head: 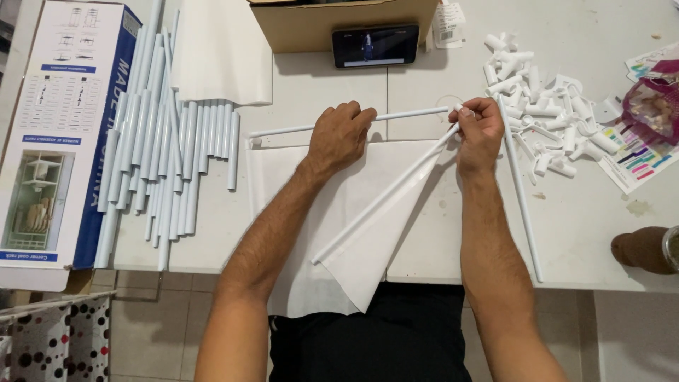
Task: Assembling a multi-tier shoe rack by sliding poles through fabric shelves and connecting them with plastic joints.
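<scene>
The left hand [341,134] is closing its grip around a thin white rod [283,130] that is lying crosswise on the counter [601,233], fingers curled over the rod near its middle. The right hand [479,131] is pinching shut at the rod's right end, where a small white connector [459,109] is showing between the fingertips; two more white rods are meeting at that same spot, a second rod [385,194] slanting down to the left over a white fabric sheet [353,247] and a third rod [520,191] slanting down to the right. The fabric sheet is hanging over the counter's near edge. To the left, a row of white tubes [170,163] is lying beside a printed carton [64,134]. To the right of the hands, a heap of white plastic connectors [544,106] is sitting near colourful paper [636,155]. A phone [375,45] is leaning against a cardboard box [339,21] at the far edge
</scene>
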